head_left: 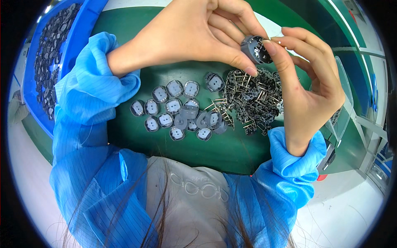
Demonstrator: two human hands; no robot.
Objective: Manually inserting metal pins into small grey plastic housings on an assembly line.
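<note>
My left hand [190,35] holds a dark grey rounded plastic housing [250,49] between thumb and fingers, above the far part of the table. Small metal pieces show in the housing's dark face, which is turned to the right. My right hand [308,76] is closed in a pinch at that face, thumb and forefinger at its edge; a tiny shiny bit shows by the fingertips, too small to name. Below the hands lies a heap of small black parts with metal pins [256,99]. Left of it sit several grey housings with pale two-hole faces [173,106], some overlapping.
A blue bin [88,25] full of small dark parts stands at the far left. The work surface is a green mat [136,151]. On the right are a clear panel [347,101] and a pale metal frame [370,142].
</note>
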